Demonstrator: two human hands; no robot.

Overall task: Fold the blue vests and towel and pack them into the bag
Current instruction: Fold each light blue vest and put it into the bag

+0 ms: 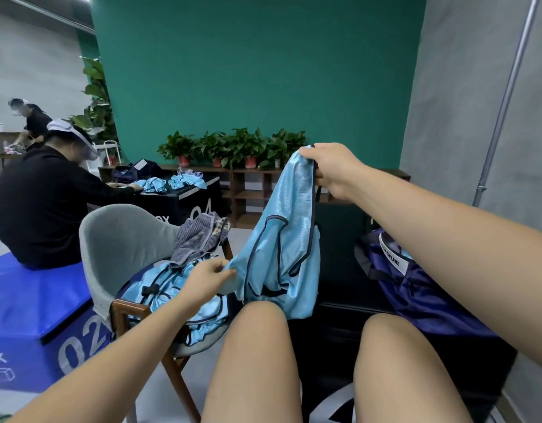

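Blue vest, one, hangs above your knees: your right hand grips its top edge, your left hand pinches its lower corner. More vests, count unclear, lie heaped on one grey chair under one striped towel. One purple bag sits right.

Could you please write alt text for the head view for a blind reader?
A seated person holds up a blue vest, right hand gripping its top, left hand pinching its lower edge. More vests and a towel lie on a chair.

Shiny mesh cloth vest, wooden-framed grey fabric chair
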